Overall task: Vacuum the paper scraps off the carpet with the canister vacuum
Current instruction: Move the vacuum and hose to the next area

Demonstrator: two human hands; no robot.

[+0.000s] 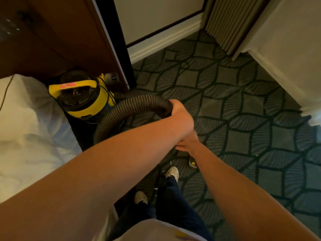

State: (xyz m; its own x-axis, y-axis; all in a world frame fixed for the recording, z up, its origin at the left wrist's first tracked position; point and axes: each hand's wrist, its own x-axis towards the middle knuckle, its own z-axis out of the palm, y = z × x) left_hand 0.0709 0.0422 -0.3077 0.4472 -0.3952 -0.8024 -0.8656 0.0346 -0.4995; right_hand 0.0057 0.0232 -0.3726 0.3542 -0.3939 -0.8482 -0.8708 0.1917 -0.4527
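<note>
Yellow canister vacuum (81, 98) sits by the bed's edge (26, 136) — left hand (180, 115) grips its ribbed hose (132, 106); right hand (188, 142) fingers hidden, cannot tell.

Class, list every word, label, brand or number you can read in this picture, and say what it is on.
None can be read.
Pink sticker on the yellow canister vacuum's handle: print blurred.
Small yellow patch on the floor tool below the hands: too small to read.

Dark grey carpet (234, 105) with a leaf-and-square pattern fills the centre and right of the frame. A brown wooden cabinet (57, 37) stands upper left, white bedding (26, 136) at the left edge. Along the top run a pale wall (156, 14) with white skirting board (166, 39) and a pleated beige curtain (231, 23); the light is dim and warm.
</note>
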